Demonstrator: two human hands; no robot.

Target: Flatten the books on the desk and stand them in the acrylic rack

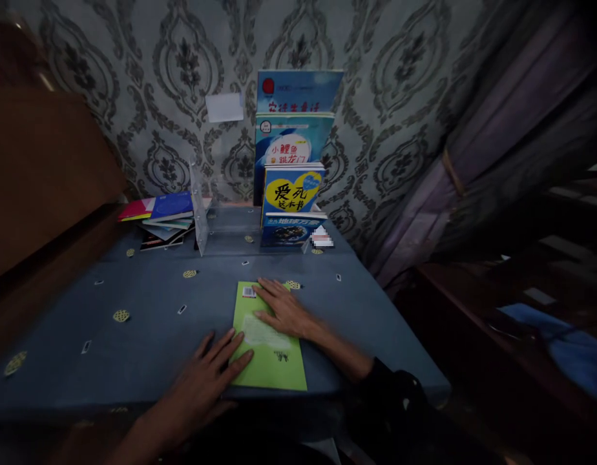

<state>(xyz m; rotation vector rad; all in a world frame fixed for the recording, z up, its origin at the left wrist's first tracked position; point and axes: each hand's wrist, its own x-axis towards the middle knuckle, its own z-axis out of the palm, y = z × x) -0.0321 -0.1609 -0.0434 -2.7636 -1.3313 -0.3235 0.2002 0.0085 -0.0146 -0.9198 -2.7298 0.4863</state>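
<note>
A thin green book point(269, 368) lies flat near the front edge of the table, its barcode at the upper left corner and small print across the middle. My right hand point(283, 310) rests palm down on the upper part of the book, fingers stretched out. At its lower left edge, my left hand point(214, 368) has its fingers spread, the tips touching the cover. Behind it stands a clear acrylic book rack point(199, 213). Several upright books fill its right side in tiers, among them a blue one with a yellow heart point(291, 190) and a dark blue one point(293, 231) in front.
A loose pile of books point(167, 210) lies left of the rack. The patterned blue cloth point(148, 349) covers the table. A brown wooden panel point(46, 174) borders the left, a tied curtain point(424, 174) the right. Patterned wallpaper point(187, 58) is behind.
</note>
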